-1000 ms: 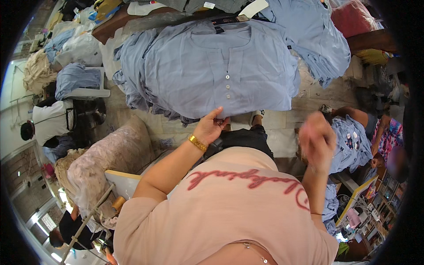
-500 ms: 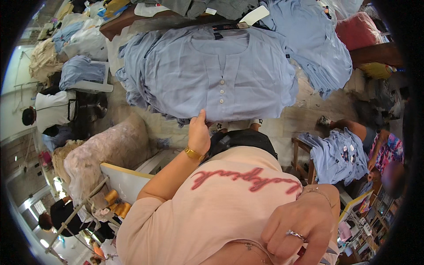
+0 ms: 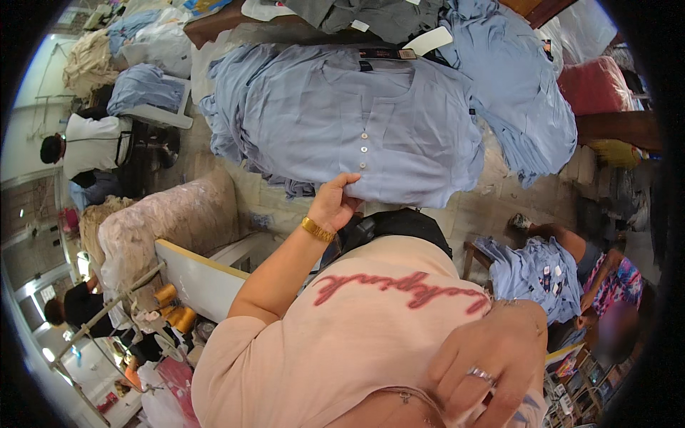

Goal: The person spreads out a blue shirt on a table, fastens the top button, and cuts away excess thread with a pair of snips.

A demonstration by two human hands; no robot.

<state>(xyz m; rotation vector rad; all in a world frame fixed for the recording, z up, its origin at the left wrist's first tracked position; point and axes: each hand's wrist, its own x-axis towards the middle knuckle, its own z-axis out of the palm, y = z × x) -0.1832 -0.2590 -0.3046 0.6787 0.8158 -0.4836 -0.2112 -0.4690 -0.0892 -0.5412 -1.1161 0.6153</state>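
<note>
A light blue shirt (image 3: 307, 121) with white buttons down a short placket lies front up on a pile of similar blue shirts (image 3: 225, 107). My left hand (image 3: 335, 203), a gold watch (image 3: 317, 229) on its wrist, pinches the shirt's near hem, thumb on top and fingers underneath. At the shirt's neckline lies a black hang tag (image 3: 387, 54). Close to my chest, my right hand (image 3: 489, 364) is curled, with a ring on one finger. What it holds, if anything, is hidden below it and slightly blurred.
More blue shirts (image 3: 510, 93) hang over the right side, beside a red bundle (image 3: 596, 85). Grey garments (image 3: 357, 18) lie beyond the pile. A large plastic-wrapped bundle (image 3: 171, 217) stands left. At right, a person sits by blue garments (image 3: 539, 274); other people are at far left.
My left hand has shifted slightly right along the hem, its thumb now turned more to the right. The shirt's near edge looks tilted. My right hand stays near my chest.
</note>
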